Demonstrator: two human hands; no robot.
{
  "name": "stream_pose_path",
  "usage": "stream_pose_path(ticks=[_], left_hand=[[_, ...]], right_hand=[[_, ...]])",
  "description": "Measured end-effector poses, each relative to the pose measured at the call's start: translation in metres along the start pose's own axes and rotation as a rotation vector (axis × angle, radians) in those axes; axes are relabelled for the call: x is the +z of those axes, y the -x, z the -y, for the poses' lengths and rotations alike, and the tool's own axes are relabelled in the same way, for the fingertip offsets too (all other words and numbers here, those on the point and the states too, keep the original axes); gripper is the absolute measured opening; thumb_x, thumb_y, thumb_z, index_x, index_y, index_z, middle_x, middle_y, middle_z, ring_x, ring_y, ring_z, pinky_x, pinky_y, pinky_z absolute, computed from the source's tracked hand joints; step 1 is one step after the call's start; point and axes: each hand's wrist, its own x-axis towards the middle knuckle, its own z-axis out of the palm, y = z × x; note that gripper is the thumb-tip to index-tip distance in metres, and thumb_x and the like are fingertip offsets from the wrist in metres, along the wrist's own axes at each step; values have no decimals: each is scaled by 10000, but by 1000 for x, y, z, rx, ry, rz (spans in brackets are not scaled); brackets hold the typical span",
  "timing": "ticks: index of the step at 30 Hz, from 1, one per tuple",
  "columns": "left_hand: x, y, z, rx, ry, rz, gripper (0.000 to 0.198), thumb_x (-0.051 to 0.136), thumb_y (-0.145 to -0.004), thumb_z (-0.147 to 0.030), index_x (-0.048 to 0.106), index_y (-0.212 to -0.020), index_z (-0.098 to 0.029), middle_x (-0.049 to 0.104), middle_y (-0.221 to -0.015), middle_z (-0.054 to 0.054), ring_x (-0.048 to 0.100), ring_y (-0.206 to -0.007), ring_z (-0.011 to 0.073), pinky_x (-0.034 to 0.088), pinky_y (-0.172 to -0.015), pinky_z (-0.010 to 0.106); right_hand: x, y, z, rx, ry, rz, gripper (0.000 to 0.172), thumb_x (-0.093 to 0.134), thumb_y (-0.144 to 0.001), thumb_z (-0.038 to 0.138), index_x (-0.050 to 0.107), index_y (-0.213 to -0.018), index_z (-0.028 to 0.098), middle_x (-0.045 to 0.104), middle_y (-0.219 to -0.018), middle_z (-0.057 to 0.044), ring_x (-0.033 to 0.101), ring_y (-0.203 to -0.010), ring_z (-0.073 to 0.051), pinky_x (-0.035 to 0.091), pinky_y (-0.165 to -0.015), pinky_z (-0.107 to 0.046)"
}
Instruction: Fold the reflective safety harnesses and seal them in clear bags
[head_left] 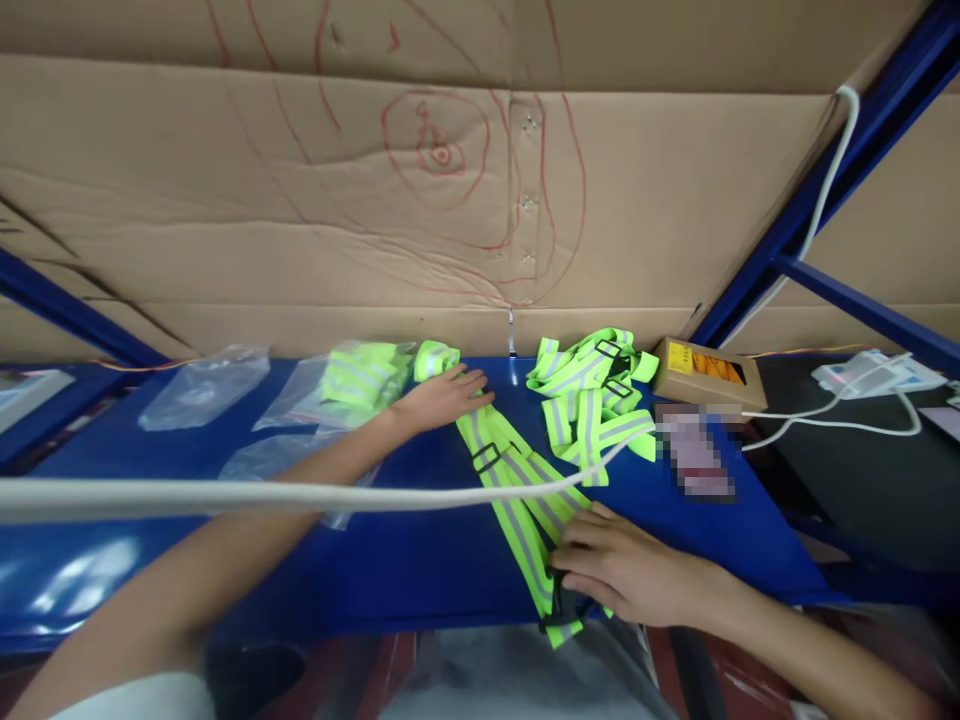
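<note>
A yellow-green reflective strap harness [517,500] with grey stripes and black buckles stretches across the blue table [420,560]. My left hand [444,397] lies on its far end, fingers extended and slightly apart, beside a rolled strap end [436,360]. At the near end my right hand [619,562] rests over the straps by a black buckle, its fingers curved down on them; whether they grip is hidden. Another bunch of the same straps [592,390] lies loosely at the back right. Left of my left hand is a clear bag [360,378] with folded straps inside.
Empty clear bags [206,388] lie at the left. A small cardboard box [709,375] with orange contents stands at the back right, near a pixelated item [697,450]. A white cable [300,497] crosses in front of the view. Cardboard [300,200] and blue frame bars [832,170] rise behind.
</note>
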Motion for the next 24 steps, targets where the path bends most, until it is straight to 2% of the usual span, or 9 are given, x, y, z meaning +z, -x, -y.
stream_pose_path(ticks=[4, 7, 9, 12, 14, 16, 20, 22, 24], left_hand=[[-21, 20, -2, -78, 56, 68, 892, 519, -755, 61, 346, -1576, -241, 305, -1660, 189, 273, -1554, 342, 254, -1215, 585], [-57, 48, -26, -93, 220, 166, 1078, 553, -725, 41, 83, -1642, -276, 17, -1713, 189, 42, -1588, 379, 186, -1220, 669], [-82, 66, -58, -36, 296, 152, 1049, 558, -790, 7, 14, -1643, -270, -19, -1715, 164, 14, -1588, 363, 203, -1232, 649], [-101, 76, -117, 119, 393, 33, 752, 422, -1002, -118, 58, -1646, -252, 106, -1726, 58, 101, -1601, 199, 269, -1277, 425], [-95, 70, -153, 84, 423, -74, 648, 400, -1056, -238, 128, -1643, -211, 175, -1718, 33, 135, -1596, 171, 293, -1269, 340], [-78, 55, -178, 86, 438, -158, 608, 396, -1067, -283, 197, -1632, -180, 261, -1695, 48, 200, -1585, 193, 290, -1276, 361], [-46, 23, -192, 168, 485, -200, 570, 391, -1071, -344, 297, -1603, -162, 352, -1658, 94, 270, -1564, 236, 263, -1285, 429], [-41, 14, -188, 182, 503, -205, 543, 387, -1072, -349, 321, -1596, -224, 346, -1663, 70, 291, -1556, 237, 259, -1283, 439], [-41, 11, -183, 157, 510, -225, 526, 392, -1071, -344, 333, -1588, -269, 378, -1649, 52, 330, -1536, 235, 258, -1278, 453]], right_hand=[[15, 4, -5, 18, 136, -184, 214, 541, -1049, 311, 675, -1179, 208, 700, -1038, -56, 628, -1016, -192, 422, -985, -340], [21, 7, -5, 5, 163, -285, 213, 544, -1049, 284, 669, -1204, 211, 714, -1111, -57, 629, -1117, -187, 399, -1069, -343], [23, 9, -3, 6, 190, -329, 234, 528, -1054, 252, 654, -1245, 206, 714, -1166, -61, 623, -1157, -186, 385, -1103, -356], [29, 12, 3, 19, 240, -357, 293, 464, -1062, 169, 627, -1304, 174, 704, -1217, -84, 621, -1171, -200, 372, -1129, -404], [34, 15, 7, 30, 253, -368, 308, 437, -1062, 147, 628, -1303, 152, 702, -1213, -96, 621, -1164, -212, 383, -1128, -424], [39, 20, 12, 19, 252, -368, 306, 469, -1070, 251, 633, -1298, 130, 706, -1188, -111, 629, -1147, -231, 422, -1107, -426], [48, 35, 16, -28, 281, -302, 746, 540, -948, 680, 601, -1351, 55, 684, -1236, -189, 611, -1212, -326, 497, -1072, -471], [52, 44, 16, -6, 341, -274, 767, 561, -954, 650, 552, -1421, 43, 647, -1327, -208, 580, -1278, -342, 509, -1081, -476], [55, 51, 17, 13, 412, -287, 558, 562, -1027, 395, 514, -1470, 59, 627, -1383, -194, 563, -1320, -316, 508, -1101, -457]])
